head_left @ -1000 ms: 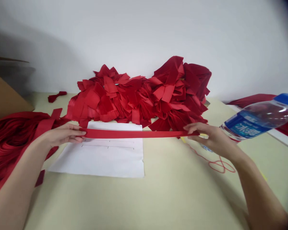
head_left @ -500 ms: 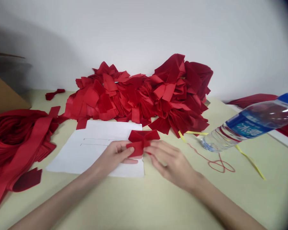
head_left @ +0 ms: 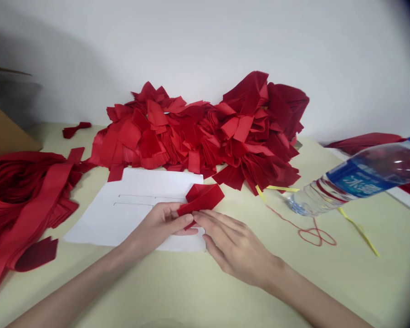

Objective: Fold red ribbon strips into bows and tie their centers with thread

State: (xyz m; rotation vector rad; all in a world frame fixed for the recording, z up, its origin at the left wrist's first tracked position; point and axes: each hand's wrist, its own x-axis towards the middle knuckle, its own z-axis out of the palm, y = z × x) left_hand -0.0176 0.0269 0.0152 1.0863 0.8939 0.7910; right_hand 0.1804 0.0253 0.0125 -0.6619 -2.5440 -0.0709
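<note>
Head view: the person's left hand point(head_left: 159, 223) and right hand point(head_left: 234, 248) meet over a folded piece of red fabric ribbon point(head_left: 201, 198). It sits at the lower right of a white paper sheet point(head_left: 95, 223) marked with thin ruled lines, and its upper end juts past the sheet's right edge. The left hand's fingers are closed on the ribbon's lower end, pinching it. The right hand's fingertips lie against that same end, close beside them, though whether they pinch it I cannot tell. Behind the sheet, a large heap of cut red fabric strips point(head_left: 198, 136) rises on the cream tabletop point(head_left: 328, 278). A pile of long red fabric strips point(head_left: 20, 196) lies at the left. At the right, a clear plastic water bottle point(head_left: 358, 180) with a blue label tilts above a loop of thin red string point(head_left: 316, 236) and a narrow yellow strip point(head_left: 358, 230).
</note>
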